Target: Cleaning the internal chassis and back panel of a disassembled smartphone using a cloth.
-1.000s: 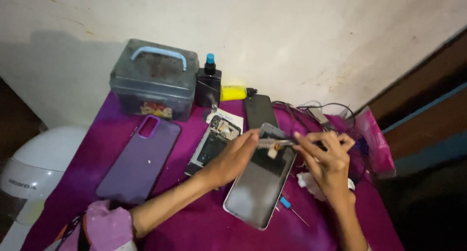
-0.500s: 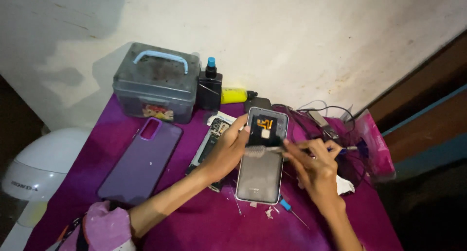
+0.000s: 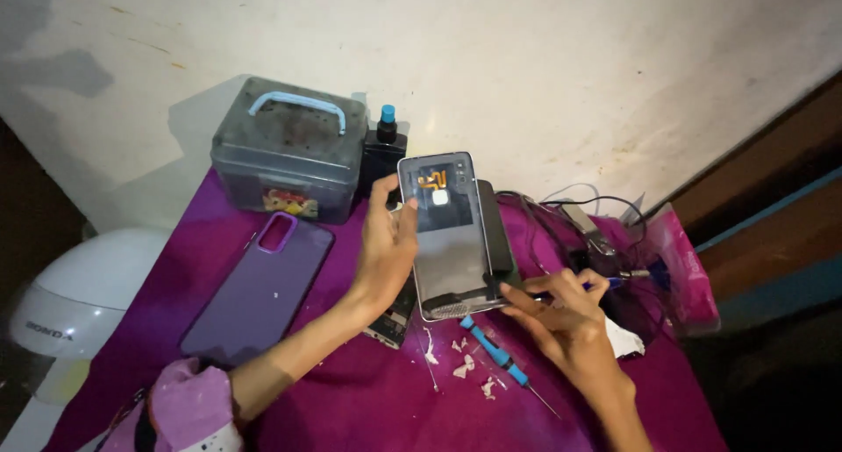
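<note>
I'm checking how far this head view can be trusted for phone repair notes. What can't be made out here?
- Head view: the opened phone part hides most of the black phone behind it.
- The left hand covers the circuit board beneath it.
- The thin tool in the right hand is too small to identify.
- The white helmet is cut off by the left edge.
</note>
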